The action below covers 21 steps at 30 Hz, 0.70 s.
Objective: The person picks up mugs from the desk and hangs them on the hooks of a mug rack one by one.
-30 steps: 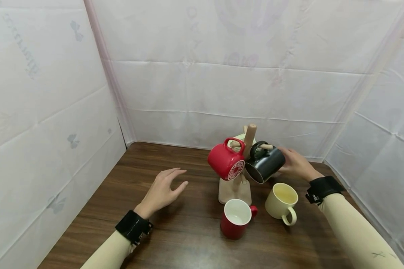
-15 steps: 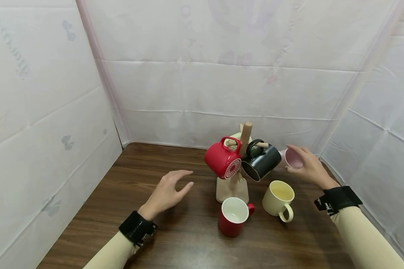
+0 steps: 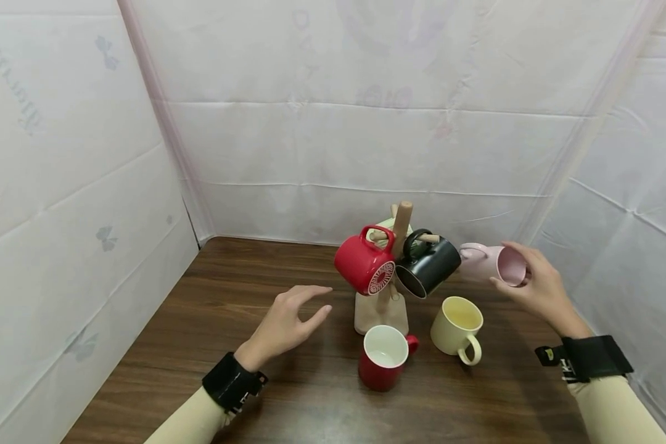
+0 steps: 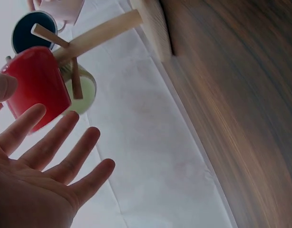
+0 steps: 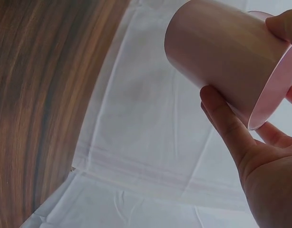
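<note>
My right hand [image 3: 541,287] grips a pink mug [image 3: 484,262] near its rim, the mug tipped on its side with the mouth toward the palm. In the right wrist view, thumb and fingers spread round the pink mug [image 5: 227,57], which is off the table. My left hand [image 3: 285,324] hovers left of the wooden mug tree [image 3: 402,217], fingers apart and nothing in them; its palm [image 4: 32,190] shows in the left wrist view. On the tree hang a red mug [image 3: 361,262], a black mug [image 3: 433,266] and, mostly hidden behind, a pale green mug [image 3: 385,228].
A red mug with a white inside [image 3: 380,370] stands upright in front of the tree base [image 3: 380,314]. A yellow mug [image 3: 449,330] stands right of it, handle toward me. White cloth walls [image 3: 311,148] enclose the brown wooden table [image 3: 244,265] at back and sides.
My right hand has drawn the pink mug out from behind the black mug and moved it right, away from the tree. The left hand has drifted slightly right, still holding nothing.
</note>
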Motion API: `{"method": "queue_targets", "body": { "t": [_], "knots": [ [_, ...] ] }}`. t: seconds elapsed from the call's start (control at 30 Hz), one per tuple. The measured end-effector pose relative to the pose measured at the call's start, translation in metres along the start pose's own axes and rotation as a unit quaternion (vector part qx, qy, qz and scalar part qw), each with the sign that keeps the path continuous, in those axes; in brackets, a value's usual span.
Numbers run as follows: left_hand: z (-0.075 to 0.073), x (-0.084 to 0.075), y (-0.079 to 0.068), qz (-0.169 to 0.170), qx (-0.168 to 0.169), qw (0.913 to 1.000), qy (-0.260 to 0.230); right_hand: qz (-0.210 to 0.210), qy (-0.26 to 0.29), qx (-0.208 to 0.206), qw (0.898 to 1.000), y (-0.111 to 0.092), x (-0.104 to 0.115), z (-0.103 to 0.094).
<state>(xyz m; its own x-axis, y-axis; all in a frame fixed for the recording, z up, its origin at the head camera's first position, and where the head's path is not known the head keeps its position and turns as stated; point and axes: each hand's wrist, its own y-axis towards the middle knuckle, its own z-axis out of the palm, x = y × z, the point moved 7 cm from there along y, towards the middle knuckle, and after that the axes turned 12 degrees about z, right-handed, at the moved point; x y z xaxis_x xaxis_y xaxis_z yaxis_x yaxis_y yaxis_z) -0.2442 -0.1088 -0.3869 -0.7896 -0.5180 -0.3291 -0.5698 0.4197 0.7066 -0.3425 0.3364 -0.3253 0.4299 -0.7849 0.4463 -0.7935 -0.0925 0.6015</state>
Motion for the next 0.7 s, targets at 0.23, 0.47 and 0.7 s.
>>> {"method": "queue_targets", "body": {
  "t": [0.23,0.47,0.7],
  "knots": [
    [0.003,-0.015,0.009,0.034,-0.016,0.9986,-0.036,0.037,0.07,-0.031,0.996,-0.016,0.013,-0.031],
    [0.004,-0.032,0.021,0.072,-0.039,0.9953,-0.052,0.066,0.112,-0.037,0.991,-0.029,0.063,-0.062],
    [0.01,-0.049,0.029,0.11,-0.057,0.9894,-0.076,0.072,0.145,-0.016,0.987,-0.04,0.077,-0.064]
  ]
}}
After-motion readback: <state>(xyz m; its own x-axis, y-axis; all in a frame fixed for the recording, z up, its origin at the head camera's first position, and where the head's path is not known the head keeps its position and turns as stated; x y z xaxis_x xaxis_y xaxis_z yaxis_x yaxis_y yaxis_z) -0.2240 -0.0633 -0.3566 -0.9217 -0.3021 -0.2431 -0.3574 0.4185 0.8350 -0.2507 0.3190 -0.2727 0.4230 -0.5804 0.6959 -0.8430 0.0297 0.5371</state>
